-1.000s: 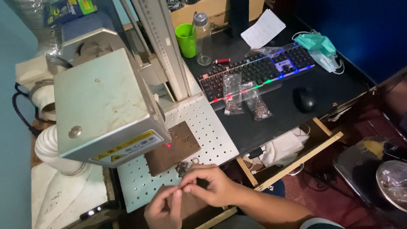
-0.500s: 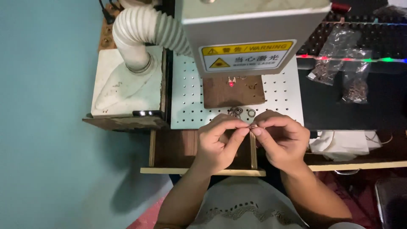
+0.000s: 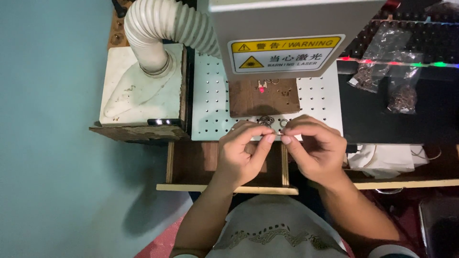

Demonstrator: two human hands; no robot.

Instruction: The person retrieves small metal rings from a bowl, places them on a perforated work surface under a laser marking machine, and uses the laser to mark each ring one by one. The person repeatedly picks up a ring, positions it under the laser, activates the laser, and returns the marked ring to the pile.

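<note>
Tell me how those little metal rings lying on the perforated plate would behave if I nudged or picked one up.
The metal rings look thin and tiny, so probably very light and likely to skid across the perforated plate. Being round, one set on edge might roll. They seem fiddly: the left hand and right hand pinch a small piece with fingertips only.

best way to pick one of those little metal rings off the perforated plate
Probably pinch a metal ring across its rim with thumb and forefinger, coming from above on the near side. It lies flat on the perforated plate, apart from the ring pile, with the machine head overhanging behind.
</note>
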